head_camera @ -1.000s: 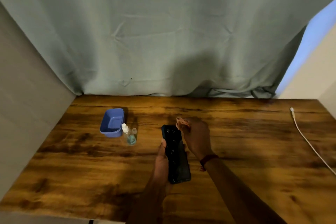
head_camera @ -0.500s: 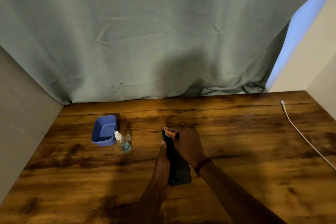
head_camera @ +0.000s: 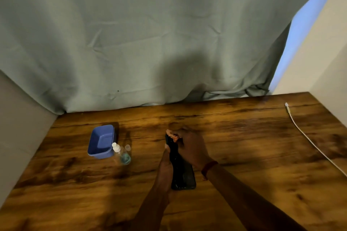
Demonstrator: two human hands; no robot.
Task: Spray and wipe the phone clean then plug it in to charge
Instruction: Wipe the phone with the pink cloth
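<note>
A black phone (head_camera: 183,174) is held lengthwise over the wooden table (head_camera: 244,146), a little above its middle. My left hand (head_camera: 166,165) grips the phone's left edge from below. My right hand (head_camera: 191,148) lies across the phone's upper half, fingers closed on a small orange-brown cloth (head_camera: 173,135) pressed on the screen's far end. A small clear spray bottle (head_camera: 122,154) with a white nozzle and bluish liquid stands to the left, its clear cap (head_camera: 127,147) beside it. A white charging cable (head_camera: 308,139) runs along the table's right side, plug end at the far right.
A blue plastic tub (head_camera: 102,141) sits just left of the spray bottle. A grey-green curtain (head_camera: 150,43) hangs along the table's far edge. Pale walls close in both sides.
My right hand has slid with the cloth from beside the phone's top onto its screen. The camera view has tilted up and shifted, so everything sits lower in the frame.
</note>
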